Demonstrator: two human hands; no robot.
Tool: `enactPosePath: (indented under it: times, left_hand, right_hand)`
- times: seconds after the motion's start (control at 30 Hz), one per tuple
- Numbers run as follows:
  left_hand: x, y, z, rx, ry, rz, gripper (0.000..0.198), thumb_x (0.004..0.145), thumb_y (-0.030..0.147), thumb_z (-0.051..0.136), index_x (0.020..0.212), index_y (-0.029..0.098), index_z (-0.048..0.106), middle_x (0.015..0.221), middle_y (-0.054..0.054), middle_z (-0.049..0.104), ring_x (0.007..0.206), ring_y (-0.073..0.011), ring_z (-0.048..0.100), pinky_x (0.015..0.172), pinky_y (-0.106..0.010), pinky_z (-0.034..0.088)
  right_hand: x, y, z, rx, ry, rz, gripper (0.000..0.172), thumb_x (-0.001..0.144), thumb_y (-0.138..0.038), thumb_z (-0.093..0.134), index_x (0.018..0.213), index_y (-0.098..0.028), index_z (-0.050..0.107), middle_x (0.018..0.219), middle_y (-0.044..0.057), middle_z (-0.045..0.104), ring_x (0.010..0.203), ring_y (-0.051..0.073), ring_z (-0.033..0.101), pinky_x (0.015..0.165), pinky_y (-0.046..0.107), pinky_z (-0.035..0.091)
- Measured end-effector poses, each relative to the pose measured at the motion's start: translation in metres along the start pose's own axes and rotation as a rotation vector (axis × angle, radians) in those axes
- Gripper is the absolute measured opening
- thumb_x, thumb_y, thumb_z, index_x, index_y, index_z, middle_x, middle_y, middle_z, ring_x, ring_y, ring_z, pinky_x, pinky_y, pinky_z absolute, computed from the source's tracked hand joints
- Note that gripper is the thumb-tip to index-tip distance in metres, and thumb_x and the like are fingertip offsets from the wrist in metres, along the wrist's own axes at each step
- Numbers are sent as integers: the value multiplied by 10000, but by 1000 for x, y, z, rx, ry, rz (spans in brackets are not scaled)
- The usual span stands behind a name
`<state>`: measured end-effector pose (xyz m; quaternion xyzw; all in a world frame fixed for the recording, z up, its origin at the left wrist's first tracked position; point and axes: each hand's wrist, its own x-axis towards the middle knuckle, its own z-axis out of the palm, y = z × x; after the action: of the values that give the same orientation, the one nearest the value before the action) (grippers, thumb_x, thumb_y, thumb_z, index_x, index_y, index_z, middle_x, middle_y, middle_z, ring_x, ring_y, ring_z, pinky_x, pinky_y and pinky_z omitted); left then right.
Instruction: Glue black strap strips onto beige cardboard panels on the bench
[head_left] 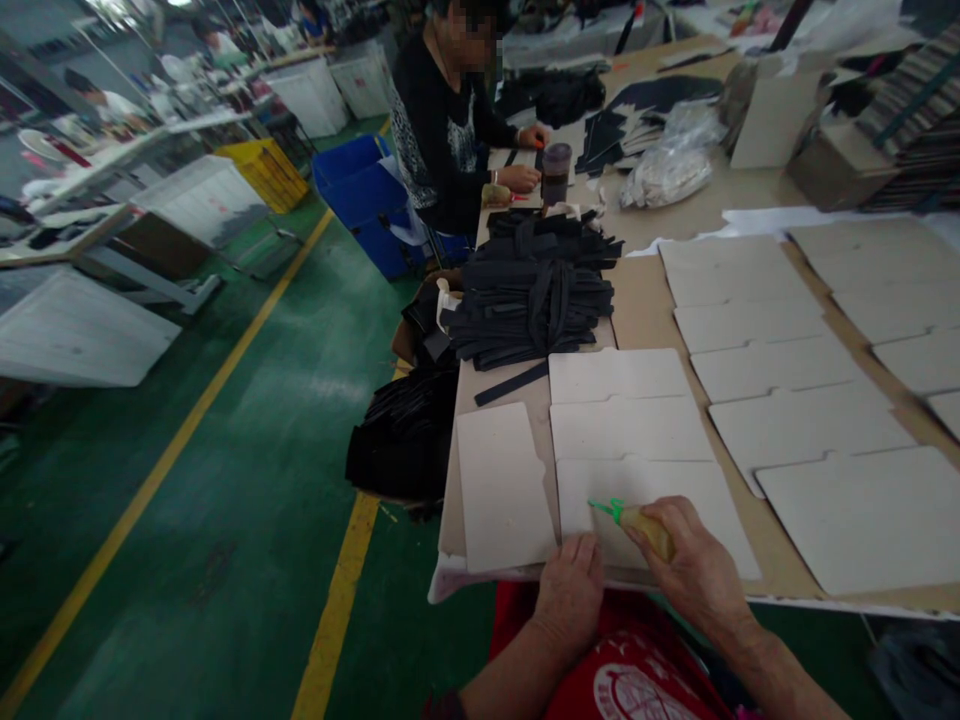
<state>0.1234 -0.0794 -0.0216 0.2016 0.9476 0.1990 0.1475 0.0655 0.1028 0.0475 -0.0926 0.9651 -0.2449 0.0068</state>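
My right hand (694, 570) is wrapped round a small yellowish squeeze bottle (649, 528) with a green nozzle (606, 509). The nozzle tip rests on the nearest off-white cut board (652, 490) at the table's front edge. My left hand (574, 590) lies with fingers flat on that board's near left corner, holding nothing. A separate board piece (502, 485) lies just left of it. More boards (626, 425) are laid in an overlapping column behind.
A second column of boards (810, 425) runs along the right. A heap of black strips (532, 295) sits mid-table, with black pieces (409, 430) hanging off the left edge. A seated person in black (446, 120) works at the far end, beside a dark cup (556, 172). A green floor aisle (247, 450) lies left.
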Motion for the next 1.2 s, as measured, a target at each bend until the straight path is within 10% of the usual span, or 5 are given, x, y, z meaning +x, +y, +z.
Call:
enactPosePath:
  times: [0.87,1.2]
  left_hand:
    - [-3,1,-1,-115,-137,-49,637,878,222,474,1489,67,388,1535,-155,451,1411,-292,402,1188,-433,388]
    - [-4,3,-14,-173,-172,-66,547,937,230,392,1460,76,433,1536,-161,443,1412,-302,401,1204,-429,346]
  right_hand:
    - [0,-10,2,-92,31,-12,270,986,-496,460,1034,-248,557,1023,64,600,821,203,633,654,318,524]
    - [-8,17,-13,280,153,360,439,829,-636,618,987,-227,606,947,59,656,851,233,638,730,362,536]
